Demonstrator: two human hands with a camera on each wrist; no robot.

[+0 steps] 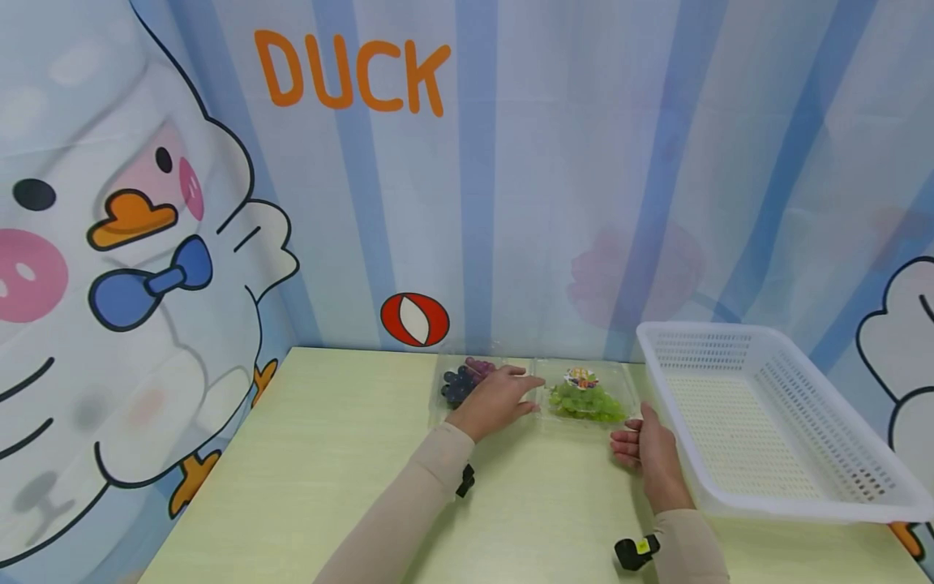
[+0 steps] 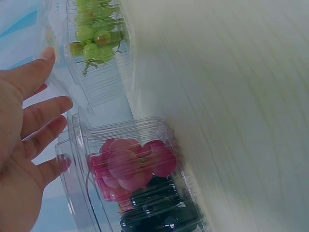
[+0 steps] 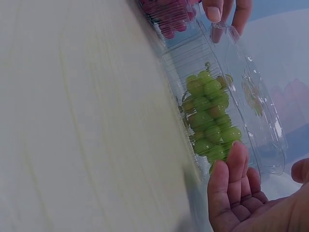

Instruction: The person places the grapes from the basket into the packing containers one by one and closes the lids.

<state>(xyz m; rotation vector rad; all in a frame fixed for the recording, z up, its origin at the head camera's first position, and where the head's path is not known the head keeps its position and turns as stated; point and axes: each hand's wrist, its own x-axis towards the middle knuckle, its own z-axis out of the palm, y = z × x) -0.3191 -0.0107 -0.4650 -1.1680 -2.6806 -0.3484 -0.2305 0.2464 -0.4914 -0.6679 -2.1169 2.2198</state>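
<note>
A clear plastic clamshell box (image 1: 620, 381) holds a bunch of green grapes (image 1: 587, 403) and has a round fruit sticker on its lid. My left hand (image 1: 498, 401) reaches over to the left end of this box, its fingers spread at the lid's edge in the left wrist view. Beneath and behind that hand is a second clear box (image 2: 161, 123) with pink-red grapes (image 2: 128, 164) and dark grapes (image 1: 457, 387). At the green grapes' right end, my right hand (image 1: 653, 454) has its fingers extended beside the box wall; I cannot tell whether they touch it.
A white perforated plastic basket (image 1: 693, 454) stands on the right of the pale wooden table (image 1: 350, 454). Behind the table hangs a blue-striped duck-print cloth (image 1: 540, 178), close to both boxes.
</note>
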